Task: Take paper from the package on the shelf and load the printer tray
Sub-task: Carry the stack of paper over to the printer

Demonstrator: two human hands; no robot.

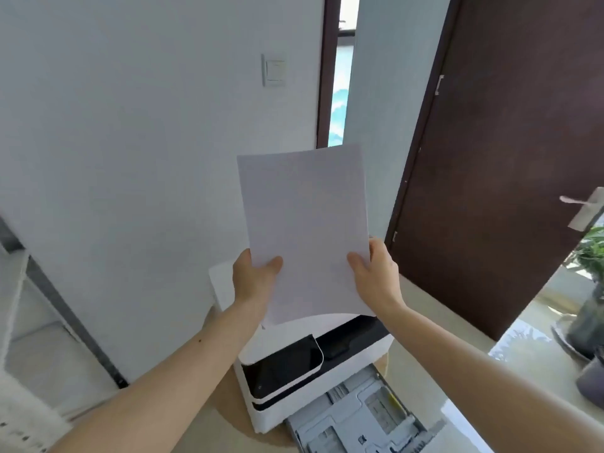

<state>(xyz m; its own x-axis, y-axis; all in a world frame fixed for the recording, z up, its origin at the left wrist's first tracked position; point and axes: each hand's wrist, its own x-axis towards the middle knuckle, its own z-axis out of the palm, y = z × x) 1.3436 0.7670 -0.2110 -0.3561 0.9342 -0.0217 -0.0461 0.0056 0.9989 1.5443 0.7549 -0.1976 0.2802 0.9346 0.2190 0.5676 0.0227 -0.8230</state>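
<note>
A thin stack of white paper (307,223) is held upright in front of me, above the printer. My left hand (253,279) grips its lower left edge and my right hand (376,273) grips its lower right edge, thumbs on the near face. Below stands the white printer (294,387) with a black panel. Its grey paper tray (359,416) is pulled out toward me and holds no paper that I can see. The paper package and its shelf spot are not visible.
A white shelf unit (29,338) stands at the left edge. A dark brown door (506,158) is open on the right. A table with a potted plant (588,289) sits at the far right. The printer rests on a round wooden surface (225,413).
</note>
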